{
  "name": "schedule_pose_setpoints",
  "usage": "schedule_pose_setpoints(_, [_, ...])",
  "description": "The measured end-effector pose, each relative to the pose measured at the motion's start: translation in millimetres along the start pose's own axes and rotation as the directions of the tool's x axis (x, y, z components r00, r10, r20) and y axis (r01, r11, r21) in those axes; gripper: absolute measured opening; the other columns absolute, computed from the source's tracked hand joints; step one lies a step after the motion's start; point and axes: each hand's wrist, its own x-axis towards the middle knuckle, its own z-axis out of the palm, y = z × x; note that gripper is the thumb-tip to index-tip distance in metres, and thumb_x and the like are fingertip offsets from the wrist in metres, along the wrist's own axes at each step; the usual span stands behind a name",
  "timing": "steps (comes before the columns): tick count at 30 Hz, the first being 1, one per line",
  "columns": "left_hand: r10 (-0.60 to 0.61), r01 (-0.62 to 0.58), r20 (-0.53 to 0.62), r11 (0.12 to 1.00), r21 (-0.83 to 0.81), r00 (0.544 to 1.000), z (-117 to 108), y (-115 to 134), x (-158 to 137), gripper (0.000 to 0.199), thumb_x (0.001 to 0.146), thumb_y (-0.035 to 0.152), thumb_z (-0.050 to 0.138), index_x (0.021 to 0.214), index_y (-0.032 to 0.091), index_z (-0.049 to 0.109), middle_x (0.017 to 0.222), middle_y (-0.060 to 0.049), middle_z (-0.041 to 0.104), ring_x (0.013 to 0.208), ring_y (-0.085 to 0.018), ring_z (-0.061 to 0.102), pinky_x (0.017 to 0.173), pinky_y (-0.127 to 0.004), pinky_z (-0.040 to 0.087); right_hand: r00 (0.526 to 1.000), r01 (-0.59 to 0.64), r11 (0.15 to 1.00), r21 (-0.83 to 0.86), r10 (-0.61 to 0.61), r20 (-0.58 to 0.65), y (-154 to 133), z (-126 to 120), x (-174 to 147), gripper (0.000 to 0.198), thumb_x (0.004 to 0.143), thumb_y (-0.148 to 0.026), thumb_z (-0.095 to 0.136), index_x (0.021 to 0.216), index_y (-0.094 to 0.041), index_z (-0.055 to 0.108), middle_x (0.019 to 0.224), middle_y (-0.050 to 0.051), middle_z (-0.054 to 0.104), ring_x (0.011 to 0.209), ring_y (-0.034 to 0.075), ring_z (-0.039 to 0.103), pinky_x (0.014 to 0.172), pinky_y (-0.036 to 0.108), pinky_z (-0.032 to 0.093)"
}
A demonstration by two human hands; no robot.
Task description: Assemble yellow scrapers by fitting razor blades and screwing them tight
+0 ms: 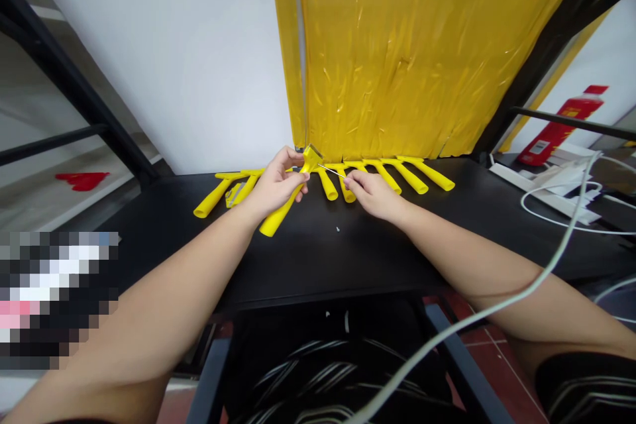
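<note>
My left hand [283,179] is closed around a yellow plastic scraper-like piece [279,215] with a round hollow handle. The handle slants down toward me, and its flat head, with a greyish edge, points up and away. My right hand [370,191] pinches a thin metal rod-like tool [332,171]; its tip meets or lies just in front of the yellow head. Whatever grip the tool has is hidden in the fingers. Several similar yellow pieces lie in a row along the back of the black table, among them one at the left [211,199] and one at the right [432,175].
A small pale bit [338,229] lies on the black tabletop [308,271]. Behind hangs a yellow plastic curtain [397,59] beside a white panel [183,46]. A red bottle [561,126] stands at the right. A white cable [497,308] crosses in front of my right arm.
</note>
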Motion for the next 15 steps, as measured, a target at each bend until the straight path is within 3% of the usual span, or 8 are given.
schedule_pose_setpoints(4, [-0.004,0.003,0.013,1.000,0.016,1.000,-0.1,2.3,-1.7,0.035,0.084,0.021,0.073,0.101,0.023,0.043,0.100,-0.001,0.062,0.060,-0.008,0.065,0.046,-0.020,0.050,0.997,-0.035,0.997,0.070,0.030,0.069,1.0,-1.6,1.8,0.035,0.105,-0.040,0.046,0.078,-0.021,0.058,0.066,0.000,0.054,0.063,0.017,0.050,0.064,0.031,0.041])
schedule_pose_setpoints(7, [-0.027,0.026,0.036,0.999,0.035,0.999,-0.4,2.1,-1.4,0.034,0.084,0.021,0.073,0.102,0.023,0.044,0.098,0.000,0.062,0.061,-0.009,0.067,0.048,-0.020,0.051,0.968,-0.169,0.961,0.217,0.120,0.221,3.6,-1.4,2.1,0.021,0.099,-0.028,0.049,0.084,-0.020,0.061,0.063,-0.002,0.053,0.059,0.015,0.052,0.061,0.028,0.045])
schedule_pose_setpoints(9, [-0.037,0.035,0.029,0.998,0.045,0.999,-0.4,0.5,-0.5,0.034,0.083,0.019,0.073,0.102,0.022,0.045,0.099,0.000,0.062,0.062,-0.009,0.068,0.047,-0.020,0.051,0.937,-0.214,0.954,0.212,0.139,0.319,4.2,-2.6,0.4,0.011,0.092,-0.017,0.053,0.086,-0.020,0.063,0.068,-0.001,0.060,0.062,0.015,0.057,0.063,0.027,0.047])
schedule_pose_setpoints(12, [-0.076,0.075,0.016,0.996,0.046,0.997,-0.8,-2.9,1.4,0.032,0.083,0.015,0.071,0.102,0.021,0.046,0.097,0.000,0.062,0.060,-0.010,0.068,0.047,-0.021,0.052,0.910,-0.087,0.990,0.114,0.033,0.414,1.1,-5.6,-4.9,0.009,0.086,-0.013,0.061,0.087,-0.019,0.068,0.077,0.000,0.067,0.068,0.014,0.058,0.067,0.027,0.047])
schedule_pose_setpoints(15, [-0.137,0.137,0.007,0.990,0.035,0.991,-2.0,-5.0,3.1,0.031,0.084,0.011,0.069,0.103,0.021,0.047,0.089,0.002,0.063,0.059,-0.012,0.070,0.049,-0.023,0.054,0.848,0.088,0.994,0.067,-0.110,0.518,-6.0,-6.7,-10.1,0.013,0.086,-0.019,0.072,0.098,-0.019,0.075,0.081,0.000,0.071,0.067,0.014,0.055,0.067,0.027,0.045])
